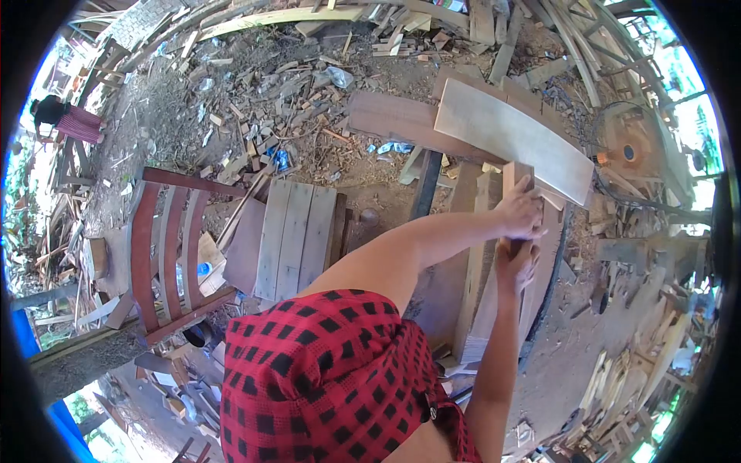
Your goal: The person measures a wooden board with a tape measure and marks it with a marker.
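My left hand (521, 208) is closed around the front part of a wooden hand plane (515, 176), whose squared front end shows beyond the fingers. Close behind it, my right hand (517, 262) grips the rear of the same tool. The hands hide most of its body. Under them runs a long wooden workbench (472, 270) made of planks. Just ahead of the plane lies a pale, slightly curved board (505, 131), partly resting over a darker brown board (394, 119).
To the left stand a reddish slatted chair back (166, 251) and a grey plank stool or table (297, 239). Wood scraps and shavings (285, 116) litter the ground. A round orange-lit machine part (627, 152) is at the right. Another person (69, 123) stands far left.
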Tool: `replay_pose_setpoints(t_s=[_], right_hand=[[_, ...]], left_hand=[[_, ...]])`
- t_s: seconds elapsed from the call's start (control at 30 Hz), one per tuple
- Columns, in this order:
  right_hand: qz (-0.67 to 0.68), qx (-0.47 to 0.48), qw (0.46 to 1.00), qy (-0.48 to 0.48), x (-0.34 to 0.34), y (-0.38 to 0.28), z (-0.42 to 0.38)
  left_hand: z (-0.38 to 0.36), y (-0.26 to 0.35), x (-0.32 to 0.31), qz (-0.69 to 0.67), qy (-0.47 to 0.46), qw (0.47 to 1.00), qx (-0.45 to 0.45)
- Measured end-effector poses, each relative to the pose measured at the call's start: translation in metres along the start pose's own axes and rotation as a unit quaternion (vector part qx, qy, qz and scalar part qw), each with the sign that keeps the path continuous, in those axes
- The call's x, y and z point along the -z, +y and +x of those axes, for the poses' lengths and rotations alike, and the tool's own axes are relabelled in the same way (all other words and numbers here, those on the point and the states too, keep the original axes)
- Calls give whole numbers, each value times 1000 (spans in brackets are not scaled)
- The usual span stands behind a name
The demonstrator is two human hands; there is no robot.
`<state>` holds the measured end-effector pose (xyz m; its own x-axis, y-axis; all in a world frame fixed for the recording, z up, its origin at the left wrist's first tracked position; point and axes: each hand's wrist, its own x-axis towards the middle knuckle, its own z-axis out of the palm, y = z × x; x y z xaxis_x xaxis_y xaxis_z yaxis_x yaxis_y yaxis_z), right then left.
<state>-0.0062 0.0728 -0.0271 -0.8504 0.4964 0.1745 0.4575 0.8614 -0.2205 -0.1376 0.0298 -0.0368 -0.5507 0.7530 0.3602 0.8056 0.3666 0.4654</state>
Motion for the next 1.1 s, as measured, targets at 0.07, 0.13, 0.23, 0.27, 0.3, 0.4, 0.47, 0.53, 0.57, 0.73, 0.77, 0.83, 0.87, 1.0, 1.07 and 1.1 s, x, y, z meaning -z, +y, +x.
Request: replay_pose_setpoints(t_s=[0.07,0.13,0.23,0.27,0.3,0.4,0.47,0.53,0.57,0.73,0.77,0.83,0.87,1.0,1.07,1.1], right_hand=[[19,39,998,36,14,5,-37],[30,67,996,54,28,13,-81],[12,33,999,16,48,34,-153],[24,46,998,32,44,44,-174],[27,43,997,50,46,46,-192],[41,11,998,53,62,31,-217],[27,-16,998,54,60,31,-212],[7,46,995,83,42,45,-190],[1,38,996,79,40,41,-171],[12,6,1000,26,-8,49,-54],[16,14,1000,18,-15,48,-34],[-30,-17,999,-1,-13,32,1],[-29,-13,999,-5,-11,29,6],[-24,-9,999,-28,-9,29,10],[-15,14,1000,-8,-15,38,10],[-15,15,1000,-4,-12,36,7]], left_hand=[[-25,21,-19,68,62,996,-17],[-55,57,8,-15,-54,998,-13],[-103,108,17,-89,-86,992,-31],[-117,119,19,-111,-114,987,-40],[-132,130,12,-133,-63,988,-55],[-156,140,-19,-170,52,979,-104],[-151,136,-27,-189,88,972,-110],[-134,122,-23,-170,86,977,-99],[-123,112,-19,-164,83,978,-97],[-31,38,-22,-52,57,996,-45],[-17,24,-22,-10,75,996,-39],[5,6,-18,-5,28,1000,-11],[14,0,-15,-4,-18,1000,6],[12,3,-16,24,33,999,-1],[11,3,-17,41,34,999,5],[9,5,-14,8,5,1000,10]])
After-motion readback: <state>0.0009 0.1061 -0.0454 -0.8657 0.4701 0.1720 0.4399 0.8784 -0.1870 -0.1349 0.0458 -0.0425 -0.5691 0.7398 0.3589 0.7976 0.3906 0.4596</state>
